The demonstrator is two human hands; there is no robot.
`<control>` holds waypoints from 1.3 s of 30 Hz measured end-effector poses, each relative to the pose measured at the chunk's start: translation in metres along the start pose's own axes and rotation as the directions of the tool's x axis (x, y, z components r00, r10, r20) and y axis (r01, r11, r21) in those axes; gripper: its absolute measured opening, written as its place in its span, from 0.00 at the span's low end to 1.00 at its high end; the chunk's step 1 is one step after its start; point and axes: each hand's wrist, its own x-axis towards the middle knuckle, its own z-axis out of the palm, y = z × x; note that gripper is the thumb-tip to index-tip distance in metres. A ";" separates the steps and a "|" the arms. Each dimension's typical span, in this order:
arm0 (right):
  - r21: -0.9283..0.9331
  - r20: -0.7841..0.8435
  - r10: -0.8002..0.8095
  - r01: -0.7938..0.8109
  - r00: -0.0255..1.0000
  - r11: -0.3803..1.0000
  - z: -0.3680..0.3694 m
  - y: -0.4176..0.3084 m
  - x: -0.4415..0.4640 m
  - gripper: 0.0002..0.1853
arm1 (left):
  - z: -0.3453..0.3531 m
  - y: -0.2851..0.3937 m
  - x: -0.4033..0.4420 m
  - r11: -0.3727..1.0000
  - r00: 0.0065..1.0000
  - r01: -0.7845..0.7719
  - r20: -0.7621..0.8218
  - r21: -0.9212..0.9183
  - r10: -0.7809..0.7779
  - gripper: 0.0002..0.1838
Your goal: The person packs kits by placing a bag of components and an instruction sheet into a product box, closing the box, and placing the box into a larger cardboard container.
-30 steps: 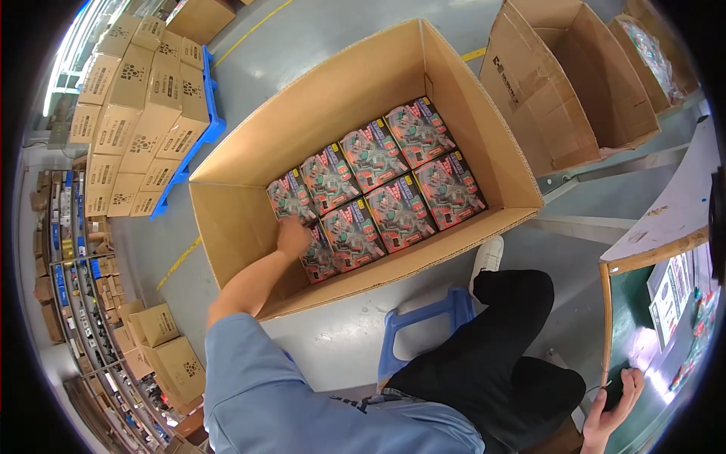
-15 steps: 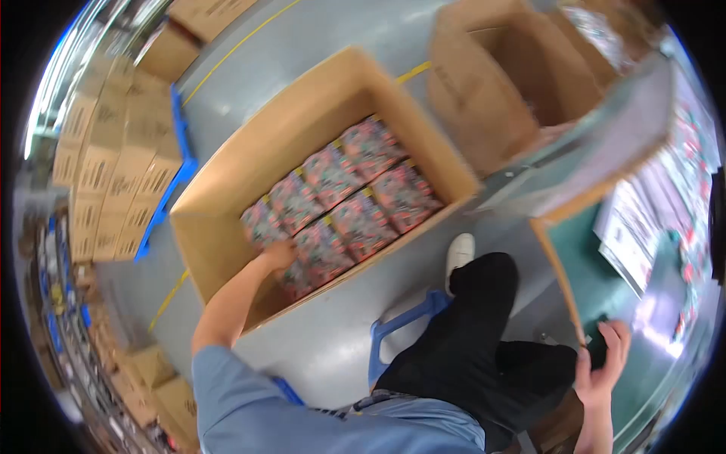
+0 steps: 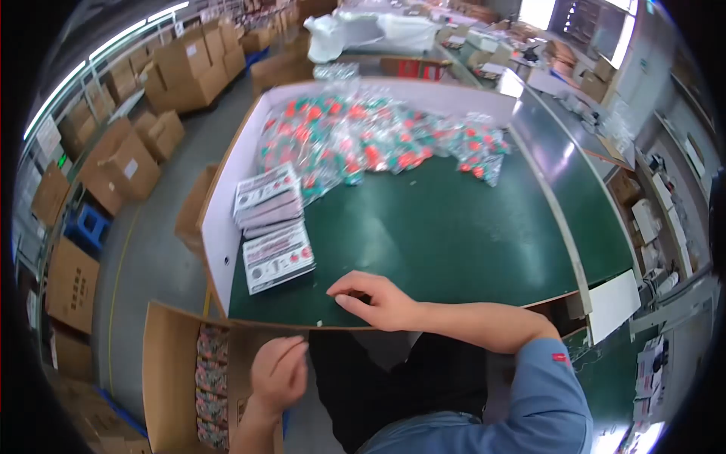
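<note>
My left hand (image 3: 278, 374) hangs between the green table's front edge and the open carton, its fingers curled in with nothing visible in them. Over the front of the green table (image 3: 423, 227) is my right hand (image 3: 376, 303), fingers bent toward the thumb. A dark patch shows under those fingers; I cannot make out what it is. A stack of printed leaflets (image 3: 277, 256) lies to its left. Clear bags with red and green pieces (image 3: 363, 136) are heaped at the back. Patterned packs (image 3: 212, 386) stand in the carton (image 3: 170, 363) at lower left.
A white raised border (image 3: 231, 216) runs along the table's left and back sides. Cartons (image 3: 128, 166) and a blue stool (image 3: 89, 225) stand on the floor at left. Shelves (image 3: 669, 204) line the right side. A second table (image 3: 575, 189) adjoins at right.
My view has swung from the carton to the table. My left hand has come out of the carton, away from the packs. My right hand has moved from the table's edge onto its front part.
</note>
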 end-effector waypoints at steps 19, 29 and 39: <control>-0.343 -0.215 0.240 -0.303 0.947 0.889 -0.216 0.054 -0.064 0.12 | 0.247 -0.011 0.237 0.998 0.851 -0.045 0.526 0.045 0.015 0.21; -0.311 -0.226 0.279 -0.341 0.933 0.887 -0.204 0.050 -0.059 0.12 | 0.241 -0.022 0.225 0.987 0.903 -0.119 0.401 -0.108 0.153 0.20; -0.303 -0.259 0.239 -0.314 0.936 0.900 -0.202 0.056 -0.058 0.12 | 0.239 -0.022 0.224 0.989 0.901 -0.103 0.412 -0.107 0.138 0.19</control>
